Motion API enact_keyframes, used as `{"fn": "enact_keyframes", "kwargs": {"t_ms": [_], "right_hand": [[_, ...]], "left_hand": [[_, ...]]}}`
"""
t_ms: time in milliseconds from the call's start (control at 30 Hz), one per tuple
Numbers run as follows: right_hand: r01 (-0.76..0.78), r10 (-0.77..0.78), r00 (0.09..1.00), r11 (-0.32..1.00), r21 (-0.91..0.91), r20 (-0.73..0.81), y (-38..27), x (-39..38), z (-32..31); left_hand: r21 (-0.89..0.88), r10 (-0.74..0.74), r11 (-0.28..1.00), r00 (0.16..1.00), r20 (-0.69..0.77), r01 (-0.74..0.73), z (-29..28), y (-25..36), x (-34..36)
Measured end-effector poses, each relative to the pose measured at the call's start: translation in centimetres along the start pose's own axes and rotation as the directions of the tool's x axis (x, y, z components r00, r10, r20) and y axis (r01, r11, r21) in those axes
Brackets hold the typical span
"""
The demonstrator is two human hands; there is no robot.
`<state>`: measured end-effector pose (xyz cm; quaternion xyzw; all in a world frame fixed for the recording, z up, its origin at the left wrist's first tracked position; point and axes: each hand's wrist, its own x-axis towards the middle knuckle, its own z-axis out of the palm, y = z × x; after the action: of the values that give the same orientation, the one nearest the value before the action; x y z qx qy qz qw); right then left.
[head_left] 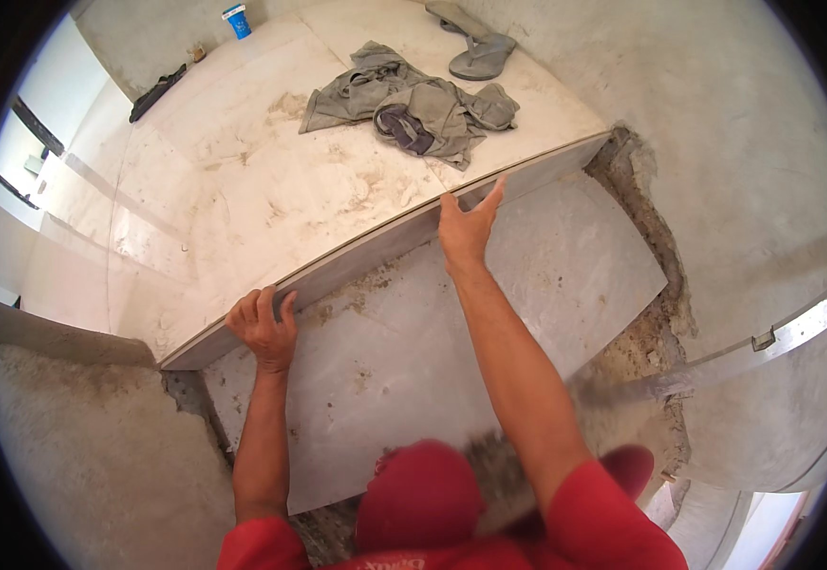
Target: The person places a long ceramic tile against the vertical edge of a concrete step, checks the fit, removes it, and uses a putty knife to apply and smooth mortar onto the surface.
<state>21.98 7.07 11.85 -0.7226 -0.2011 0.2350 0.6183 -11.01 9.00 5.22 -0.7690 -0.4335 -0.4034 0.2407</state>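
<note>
A long, narrow grey tile strip (357, 258) stands upright along the front edge of the upper pale tiled step (205, 209), above a larger grey tile (413, 361) lying lower. My left hand (263, 323) grips the strip near its left part, fingers bent at its top edge. My right hand (468, 224) rests against the strip farther right, thumb and forefinger spread; its other fingers are partly hidden. Crumpled grey cloths (404, 109) lie on the upper step above my right hand.
Grey flip-flops (478, 55), a blue cup (238, 24) and a dark object (155, 93) sit at the back. Rough plaster walls (746, 190) flank the steps, with broken channels beside the lower tile. A metal straightedge (803, 323) lies at right.
</note>
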Motion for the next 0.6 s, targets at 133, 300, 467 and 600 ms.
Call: {"fn": "enact_keyframes", "kwargs": {"t_ms": [133, 300, 467, 600], "right_hand": [[0.194, -0.199, 0.980, 0.959, -0.205, -0.004, 2.2, 1.0, 0.0], [0.213, -0.205, 0.977, 0.944, -0.254, 0.058, 3.9, 1.4, -0.2], [0.199, -0.177, 0.980, 0.903, -0.382, 0.091, 2.8, 0.6, -1.8], [0.255, -0.191, 0.967, 0.762, -0.596, 0.171, 2.1, 0.8, -4.3]], "left_hand": [[-0.022, -0.008, 1.000, 1.000, 0.015, 0.009, 0.1, 0.2, 0.0], [-0.001, -0.011, 1.000, 0.999, 0.034, 0.011, -0.1, 0.3, -0.2], [0.008, -0.027, 1.000, 0.998, 0.053, 0.027, -0.1, 0.4, -0.6], [0.001, -0.035, 0.999, 0.997, 0.064, 0.035, -0.4, 0.8, -0.1]]}}
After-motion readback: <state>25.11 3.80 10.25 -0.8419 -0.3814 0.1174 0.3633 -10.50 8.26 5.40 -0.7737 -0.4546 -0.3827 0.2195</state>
